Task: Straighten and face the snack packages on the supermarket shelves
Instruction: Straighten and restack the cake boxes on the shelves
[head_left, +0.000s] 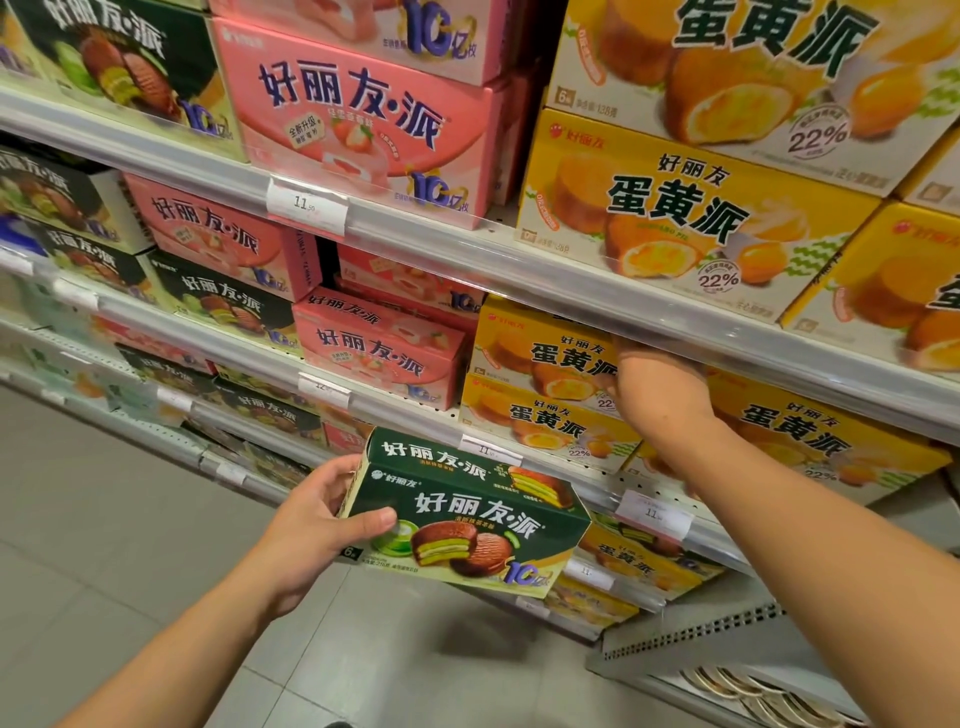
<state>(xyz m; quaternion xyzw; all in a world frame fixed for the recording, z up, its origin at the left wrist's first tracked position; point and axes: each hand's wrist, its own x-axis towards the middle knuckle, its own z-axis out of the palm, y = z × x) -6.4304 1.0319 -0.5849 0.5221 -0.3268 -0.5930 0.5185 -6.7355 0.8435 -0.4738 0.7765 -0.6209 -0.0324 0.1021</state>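
I see my left hand at lower centre, fingers pinching the green box clear of the shelves. My right hand, centre right, touches the upper yellow box; I cannot tell its fingers' state.

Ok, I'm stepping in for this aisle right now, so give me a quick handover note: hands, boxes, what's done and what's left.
Left hand: holds a green matcha pie box off the shelf, in front of the lower shelves.
Right hand: reaches under the shelf edge onto the top yellow egg-yolk pie box of a stack; grip hidden.
Done: upper-shelf pink strawberry pie boxes and yellow boxes face front.
Left: shelve the green box, probably with the green boxes at left; square up the skewed pink box beside the yellow stack.
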